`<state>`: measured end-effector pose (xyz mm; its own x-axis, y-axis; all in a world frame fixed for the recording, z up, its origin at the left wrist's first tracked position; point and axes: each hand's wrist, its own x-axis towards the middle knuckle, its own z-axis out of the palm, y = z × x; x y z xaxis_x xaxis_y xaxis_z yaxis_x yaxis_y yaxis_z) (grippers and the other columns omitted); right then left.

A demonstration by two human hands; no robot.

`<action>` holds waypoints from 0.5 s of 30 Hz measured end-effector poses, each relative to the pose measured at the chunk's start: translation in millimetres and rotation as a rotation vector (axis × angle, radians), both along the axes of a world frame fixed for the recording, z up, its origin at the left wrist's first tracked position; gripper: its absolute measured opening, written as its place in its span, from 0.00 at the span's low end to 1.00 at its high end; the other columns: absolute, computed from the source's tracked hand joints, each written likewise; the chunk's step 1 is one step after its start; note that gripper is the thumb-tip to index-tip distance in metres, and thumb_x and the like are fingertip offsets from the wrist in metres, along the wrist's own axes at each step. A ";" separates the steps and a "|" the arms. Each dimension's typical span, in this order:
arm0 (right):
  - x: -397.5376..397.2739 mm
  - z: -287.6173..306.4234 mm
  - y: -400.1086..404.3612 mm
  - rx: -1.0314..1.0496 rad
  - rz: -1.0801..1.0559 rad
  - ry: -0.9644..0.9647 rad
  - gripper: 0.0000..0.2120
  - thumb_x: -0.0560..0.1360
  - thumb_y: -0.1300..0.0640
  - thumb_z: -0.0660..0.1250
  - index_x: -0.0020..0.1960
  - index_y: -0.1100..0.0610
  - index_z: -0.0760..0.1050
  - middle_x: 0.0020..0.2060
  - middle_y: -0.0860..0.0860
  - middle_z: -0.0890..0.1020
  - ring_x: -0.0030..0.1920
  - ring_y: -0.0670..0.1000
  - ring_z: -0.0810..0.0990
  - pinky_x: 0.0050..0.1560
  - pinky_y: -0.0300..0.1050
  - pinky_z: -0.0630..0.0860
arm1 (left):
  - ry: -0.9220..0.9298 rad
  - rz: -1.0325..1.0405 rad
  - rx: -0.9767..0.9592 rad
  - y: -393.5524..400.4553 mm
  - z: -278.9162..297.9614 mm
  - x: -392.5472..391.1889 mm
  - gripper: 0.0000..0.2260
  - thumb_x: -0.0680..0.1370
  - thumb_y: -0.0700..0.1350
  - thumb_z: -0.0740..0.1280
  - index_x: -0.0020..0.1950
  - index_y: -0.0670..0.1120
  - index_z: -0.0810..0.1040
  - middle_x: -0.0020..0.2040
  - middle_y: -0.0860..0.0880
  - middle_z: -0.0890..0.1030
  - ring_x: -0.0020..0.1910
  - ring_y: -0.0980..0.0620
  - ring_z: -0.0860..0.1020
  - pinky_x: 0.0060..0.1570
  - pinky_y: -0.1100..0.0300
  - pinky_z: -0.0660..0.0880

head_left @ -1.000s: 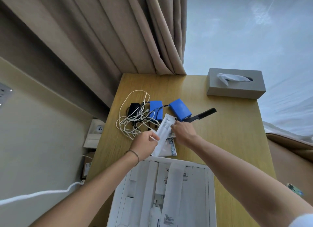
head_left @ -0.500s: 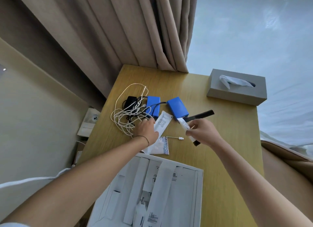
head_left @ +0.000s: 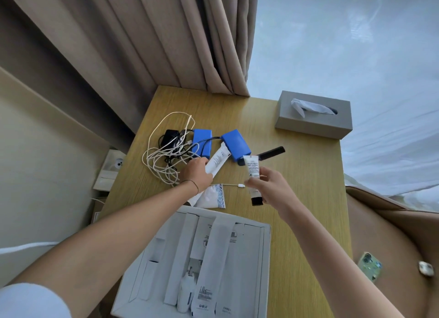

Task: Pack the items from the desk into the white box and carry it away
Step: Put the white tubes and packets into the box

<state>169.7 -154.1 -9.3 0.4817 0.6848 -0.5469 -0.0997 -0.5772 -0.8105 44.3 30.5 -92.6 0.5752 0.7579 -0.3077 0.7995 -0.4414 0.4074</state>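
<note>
right hand: raised off the desk, fingers and thumb pinching a small white tube with black cap, cap end pointing down toward the camera
left hand: down on the desk, fingers curled round the near end of a long white tube; thin band on the wrist
white box: open, just below both hands at the near desk edge, white tubes and packets already lying in it
sachet: white with blue pattern, flat on the desk right under the left wrist, partly covered by it
white cable tangle: left of and beyond the left hand, touching its fingers; one connector end lies between the two hands
black adapter: beyond the left hand, inside the tangle
blue packs: two, just beyond the hands, black wires joining them; long tube's far end leans on one
black comb: beyond the right hand, partly hidden by the small tube
grey tissue box: well beyond the right hand, far desk corner
desk: wooden
phone: right of the right forearm, off the desk on a tan seat, small white object beside it
curtain: beige, behind the desk
</note>
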 end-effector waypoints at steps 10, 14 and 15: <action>-62.6 34.0 -13.7 0.144 -0.083 0.135 0.10 0.81 0.52 0.65 0.50 0.57 0.81 0.32 0.50 0.82 0.28 0.45 0.77 0.25 0.34 0.70 | -0.339 0.043 -0.073 -7.1 52.9 -39.8 0.03 0.73 0.42 0.68 0.46 0.45 0.76 0.41 0.50 0.82 0.38 0.46 0.79 0.34 0.53 0.75; -95.8 27.0 -20.1 0.116 -0.001 0.120 0.09 0.79 0.61 0.66 0.58 0.54 0.79 0.43 0.57 0.86 0.30 0.48 0.75 0.30 0.39 0.71 | -0.534 0.084 -0.120 -10.1 79.8 -57.2 0.06 0.75 0.40 0.66 0.51 0.45 0.77 0.46 0.49 0.82 0.43 0.47 0.81 0.39 0.50 0.81; -104.8 22.9 -21.0 0.099 0.004 0.119 0.11 0.78 0.63 0.67 0.59 0.53 0.79 0.47 0.57 0.86 0.30 0.47 0.75 0.31 0.40 0.72 | -0.583 0.082 -0.122 -10.6 86.1 -62.0 0.07 0.75 0.41 0.67 0.53 0.45 0.76 0.48 0.48 0.82 0.45 0.47 0.81 0.41 0.49 0.81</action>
